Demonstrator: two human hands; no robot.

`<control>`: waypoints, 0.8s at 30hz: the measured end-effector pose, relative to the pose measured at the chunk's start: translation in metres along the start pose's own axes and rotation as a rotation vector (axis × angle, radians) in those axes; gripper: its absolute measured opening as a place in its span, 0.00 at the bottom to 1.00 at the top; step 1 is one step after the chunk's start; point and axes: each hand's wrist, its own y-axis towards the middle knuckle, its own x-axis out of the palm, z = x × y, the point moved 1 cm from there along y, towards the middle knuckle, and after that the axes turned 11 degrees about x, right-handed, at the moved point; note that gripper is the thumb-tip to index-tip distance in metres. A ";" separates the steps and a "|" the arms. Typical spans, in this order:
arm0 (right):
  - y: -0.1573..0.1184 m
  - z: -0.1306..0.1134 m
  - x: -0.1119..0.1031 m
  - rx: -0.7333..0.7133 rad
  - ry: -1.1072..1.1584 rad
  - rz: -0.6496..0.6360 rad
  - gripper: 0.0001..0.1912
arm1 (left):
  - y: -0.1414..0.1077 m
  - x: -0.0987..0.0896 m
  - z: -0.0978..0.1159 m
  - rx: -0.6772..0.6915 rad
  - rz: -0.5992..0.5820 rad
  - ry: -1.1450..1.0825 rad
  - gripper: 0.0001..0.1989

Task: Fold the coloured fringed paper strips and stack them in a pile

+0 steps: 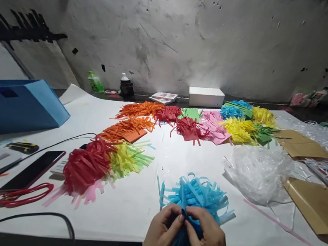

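Observation:
A bunch of blue paper strips (202, 192) lies at the table's front edge, its looped ends fanned out on the white sheet and more blue hanging below the edge. My left hand (162, 234) pinches the bunch at its middle with thumb and forefinger. Close against it, my right hand (209, 239) pinches the same spot from the other side. The fingertips of both hands nearly meet there. Whatever small part is between them is mostly hidden.
Red shredded paper (89, 165), orange bundles (137, 110) and yellow bundles (238, 129) lie in an arc. Clear plastic (259, 172) and brown paper bags (319, 208) are at right. On the left are a phone (33, 170), red cord (24, 195), box cutter (23, 147) and blue bag (19, 103).

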 end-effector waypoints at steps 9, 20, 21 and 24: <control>-0.001 -0.003 0.000 0.199 0.067 -0.001 0.05 | -0.003 -0.002 -0.004 0.014 0.026 0.010 0.16; 0.006 -0.002 0.001 0.506 0.112 -0.218 0.03 | -0.006 -0.012 -0.007 0.019 -0.055 -0.033 0.13; 0.007 -0.002 0.001 0.504 0.098 -0.218 0.03 | -0.006 -0.013 -0.007 0.025 -0.066 -0.018 0.13; 0.011 -0.001 0.000 0.528 0.096 -0.260 0.04 | -0.005 -0.015 -0.004 0.037 -0.103 0.035 0.13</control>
